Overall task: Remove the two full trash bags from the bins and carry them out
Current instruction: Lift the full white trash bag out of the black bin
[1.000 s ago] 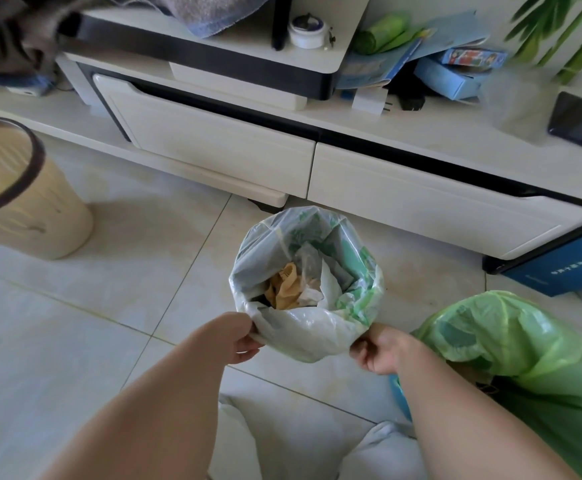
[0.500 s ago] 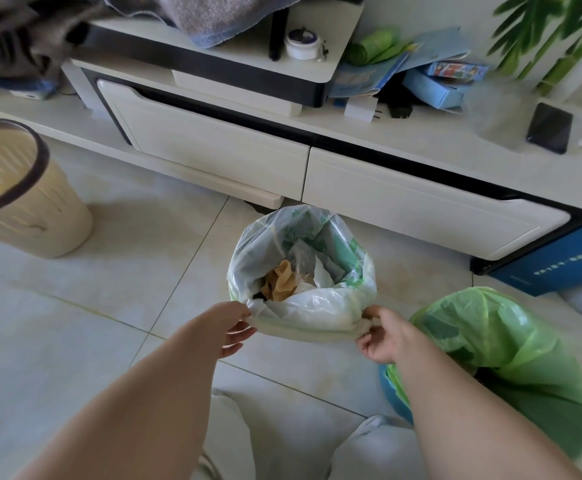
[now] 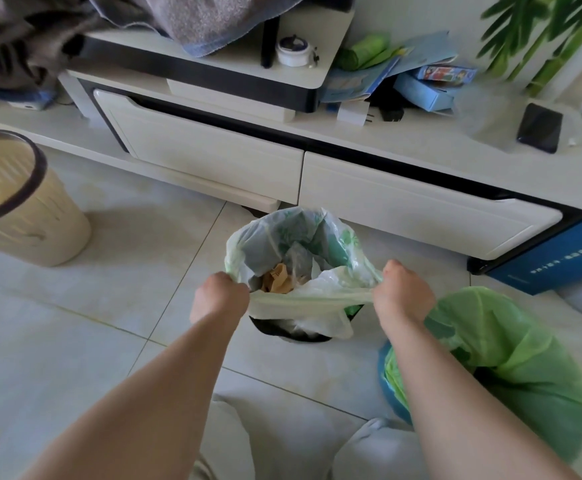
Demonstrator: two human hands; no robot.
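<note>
Precariously — pale trash bag pinched at its near rim only, left hand and right hand each curled tight on stretched plastic, bottom down in the small dark bin on the floor; liable to tear if yanked, or spill scraps.

Soft, even daylight fills the scene, bright without harsh glare. The pale glossy floor tiles carry a faint cool sheen at the near left. The ribbed beige plastic bin throws a diffuse shadow to its right, so the light comes from the left. The translucent white-green trash bag lets light through its walls. The green plant leaves at the far right smear with blur, and the long white cabinet bows from wide-angle distortion.
</note>
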